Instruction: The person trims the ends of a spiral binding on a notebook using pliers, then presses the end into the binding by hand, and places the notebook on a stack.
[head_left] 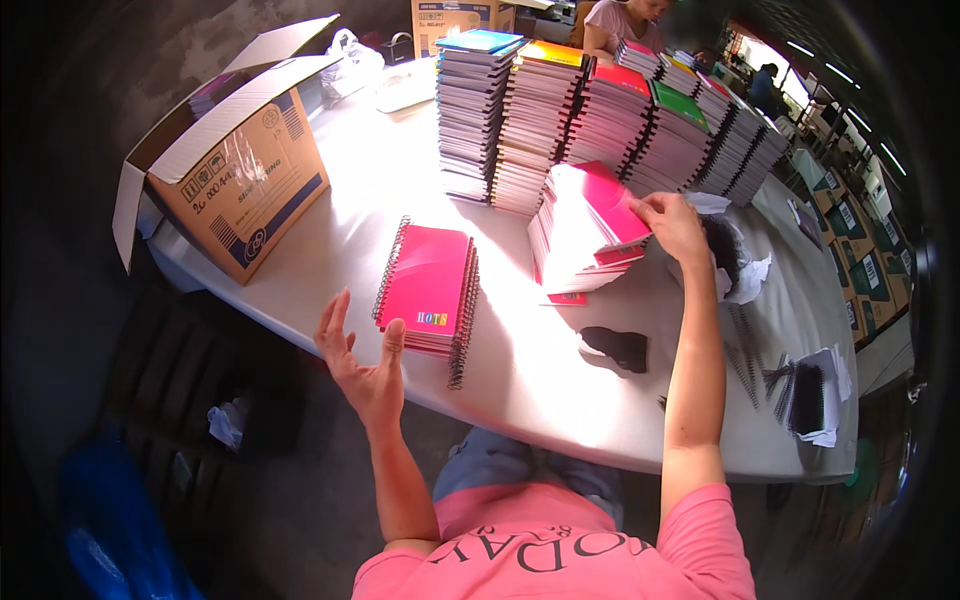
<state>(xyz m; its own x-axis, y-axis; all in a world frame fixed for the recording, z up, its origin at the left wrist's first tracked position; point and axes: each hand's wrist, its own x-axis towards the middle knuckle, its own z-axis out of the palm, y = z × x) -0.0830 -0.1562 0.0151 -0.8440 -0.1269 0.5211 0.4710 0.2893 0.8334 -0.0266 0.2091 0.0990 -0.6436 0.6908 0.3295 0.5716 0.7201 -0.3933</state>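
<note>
right hand [672, 226] pinches the top pink cover of the loose stack [588, 232] mid-worktop [520, 370]. left hand [362, 362] spread, empty, just below the pink spiral notebooks [428, 290] at the near edge.

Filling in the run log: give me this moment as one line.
left hand: open, empty, near pink notebook stack | right hand: fingers on pink cover pile | table

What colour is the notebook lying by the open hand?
Bright pink, with dark spiral wire down both sides. The notebook shows best in the head view, near the left hand.
</note>
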